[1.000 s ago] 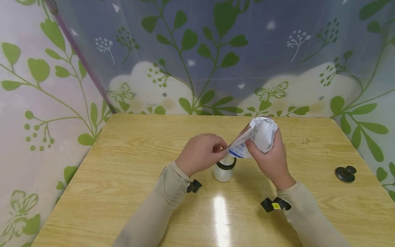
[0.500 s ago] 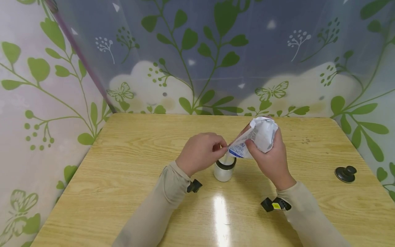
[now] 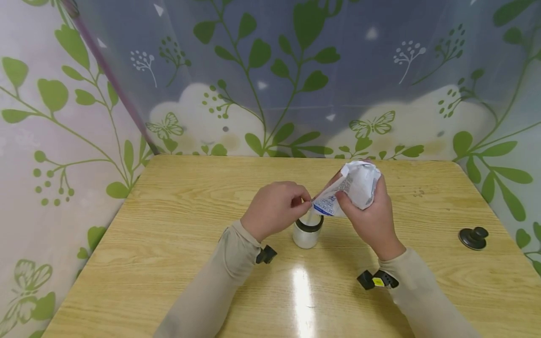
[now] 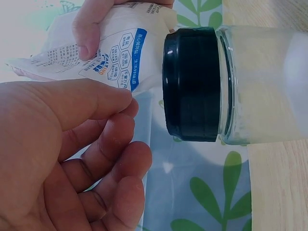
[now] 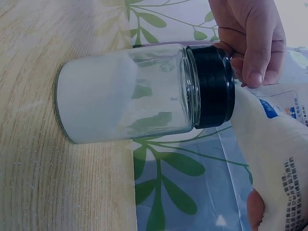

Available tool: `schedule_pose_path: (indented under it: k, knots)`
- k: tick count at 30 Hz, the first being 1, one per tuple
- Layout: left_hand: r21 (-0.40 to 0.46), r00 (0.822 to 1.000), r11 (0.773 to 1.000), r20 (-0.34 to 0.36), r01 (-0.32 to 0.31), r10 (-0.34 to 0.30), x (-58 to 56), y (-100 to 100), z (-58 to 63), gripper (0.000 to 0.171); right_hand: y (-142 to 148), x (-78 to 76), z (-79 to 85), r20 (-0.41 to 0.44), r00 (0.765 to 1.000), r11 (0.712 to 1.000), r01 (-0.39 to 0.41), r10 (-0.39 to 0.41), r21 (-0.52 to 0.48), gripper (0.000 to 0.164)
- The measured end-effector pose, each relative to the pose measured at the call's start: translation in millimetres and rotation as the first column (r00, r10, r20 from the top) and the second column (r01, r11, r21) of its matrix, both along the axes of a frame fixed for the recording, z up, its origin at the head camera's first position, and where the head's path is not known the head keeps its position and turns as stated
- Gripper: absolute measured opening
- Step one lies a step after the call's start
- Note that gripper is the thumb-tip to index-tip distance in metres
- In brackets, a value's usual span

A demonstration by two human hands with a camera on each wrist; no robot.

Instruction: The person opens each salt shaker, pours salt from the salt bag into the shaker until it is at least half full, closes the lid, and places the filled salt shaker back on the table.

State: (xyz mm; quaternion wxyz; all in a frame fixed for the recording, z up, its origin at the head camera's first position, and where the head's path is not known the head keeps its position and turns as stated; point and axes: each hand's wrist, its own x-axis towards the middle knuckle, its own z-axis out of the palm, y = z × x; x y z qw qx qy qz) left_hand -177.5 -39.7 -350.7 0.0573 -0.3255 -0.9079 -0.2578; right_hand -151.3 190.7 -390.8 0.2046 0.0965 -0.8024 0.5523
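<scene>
A white salt bag [image 3: 364, 185] with a blue printed band is tilted over a glass jar [image 3: 306, 238] with a black collar. My right hand [image 3: 374, 218] grips the bag's body, thumb across its near side. The thumb and forefinger of my left hand [image 3: 275, 209] pinch the bag's low corner, right at the jar's mouth. A pale streak drops from that corner into the opening. In the right wrist view, white fill reaches roughly halfway up the upright jar [image 5: 120, 96], its top sloping. The black collar [image 4: 192, 84] shows close beside the left fingertips in the left wrist view.
A round black lid with a knob [image 3: 473, 238] lies toward the right end of the wooden table [image 3: 169, 225]. Patterned cloth walls [image 3: 270, 122] rise behind the table and at both sides. Fine white specks dot the tabletop in the right wrist view.
</scene>
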Motion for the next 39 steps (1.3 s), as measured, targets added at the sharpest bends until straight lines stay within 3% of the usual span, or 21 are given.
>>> schedule_pose_path:
  k: [39]
  knots:
    - [0.006, 1.0, 1.0, 0.008, 0.003, -0.003, 0.1, 0.4, 0.2, 0.01, -0.7, 1.8, 1.6, -0.04, 0.999, 1.0, -0.011, 0.01, -0.02, 0.078]
